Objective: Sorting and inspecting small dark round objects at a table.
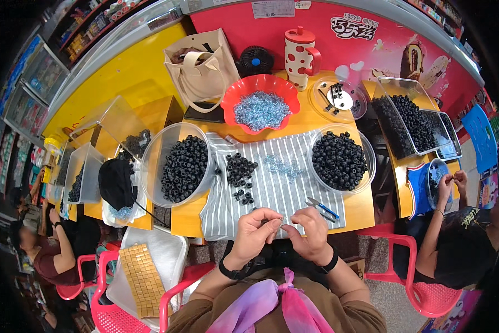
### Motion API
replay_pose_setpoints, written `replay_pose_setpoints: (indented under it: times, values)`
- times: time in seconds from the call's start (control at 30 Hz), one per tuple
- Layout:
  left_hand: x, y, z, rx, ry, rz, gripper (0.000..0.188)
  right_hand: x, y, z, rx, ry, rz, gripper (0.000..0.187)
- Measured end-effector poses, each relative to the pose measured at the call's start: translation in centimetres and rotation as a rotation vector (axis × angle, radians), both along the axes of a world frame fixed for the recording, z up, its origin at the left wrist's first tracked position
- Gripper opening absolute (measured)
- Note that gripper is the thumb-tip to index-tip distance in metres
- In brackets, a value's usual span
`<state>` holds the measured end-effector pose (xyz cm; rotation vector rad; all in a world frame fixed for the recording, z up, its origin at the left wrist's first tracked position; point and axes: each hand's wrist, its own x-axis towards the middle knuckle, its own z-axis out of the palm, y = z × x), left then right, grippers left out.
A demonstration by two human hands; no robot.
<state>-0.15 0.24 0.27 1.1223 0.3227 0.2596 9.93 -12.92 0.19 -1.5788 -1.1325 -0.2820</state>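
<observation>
Tiny piece [282, 218], too small to identify, is pinched between thumb and forefinger of my left hand [256, 228], near the front edge of the striped cloth [285, 197]. My right hand [311, 230] is just beside it, fingers curled; whether they grip, I cannot tell. A clear left tub [151, 166] and right tub [372, 162] flank the cloth, holding black beads [185, 169]; beyond it, a scalloped red bowl [231, 100] holds pale-blue bits [263, 110].

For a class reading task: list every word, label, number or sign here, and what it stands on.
I won't copy wording, only locate it.
Pink panel: large lettering, not quoted.
White label at its top: too small to read.
Black shirt, right: pale lettering, not quoted.
Yellow panel: red marks, unreadable.
</observation>
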Motion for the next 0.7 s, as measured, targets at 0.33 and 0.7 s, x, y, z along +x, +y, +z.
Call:
replay_pose_setpoints:
  times: [0.33,0.7]
  values:
    - [0.1,0.4,-0.1,-0.124,-0.014,-0.050,0.008,1.3,0.1,1.1,-0.095,-0.087,0.166,0.035]
    - [0.0,0.4,-0.3,-0.105,-0.008,-0.070,0.010,1.9,-0.1,1.0,-0.114,0.015,0.261,0.021]
